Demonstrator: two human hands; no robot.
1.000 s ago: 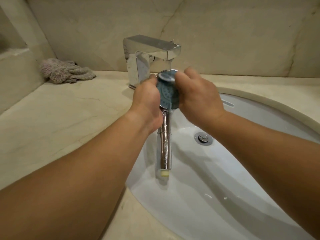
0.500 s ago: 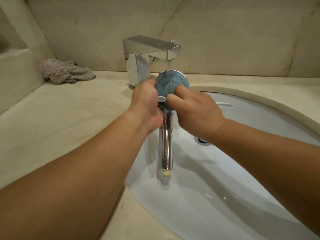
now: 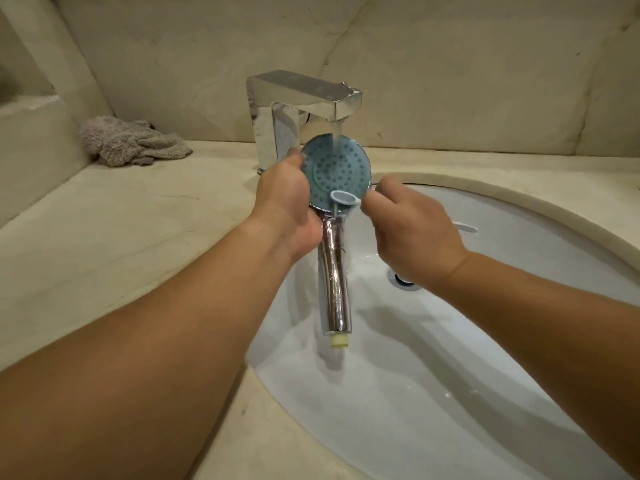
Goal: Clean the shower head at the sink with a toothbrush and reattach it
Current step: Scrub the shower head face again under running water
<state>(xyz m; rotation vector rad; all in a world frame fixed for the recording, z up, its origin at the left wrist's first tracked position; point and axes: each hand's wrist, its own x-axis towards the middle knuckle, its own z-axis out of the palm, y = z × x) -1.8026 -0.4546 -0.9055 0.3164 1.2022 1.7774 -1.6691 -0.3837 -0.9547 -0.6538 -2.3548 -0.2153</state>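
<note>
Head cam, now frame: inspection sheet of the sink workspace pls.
Surface: beige stone counter around a white sink, basin wet.
Job's things: shower head held face-up under the running tap; toothbrush at the face's lower edge.
Clutter: crumpled cloth at the back left of the counter.
Hands: left hand grips the shower head's neck; right hand holds the toothbrush.
Cables: nothing seen; no hose on the handle.
Surroundings: stone wall behind the tap.
</note>
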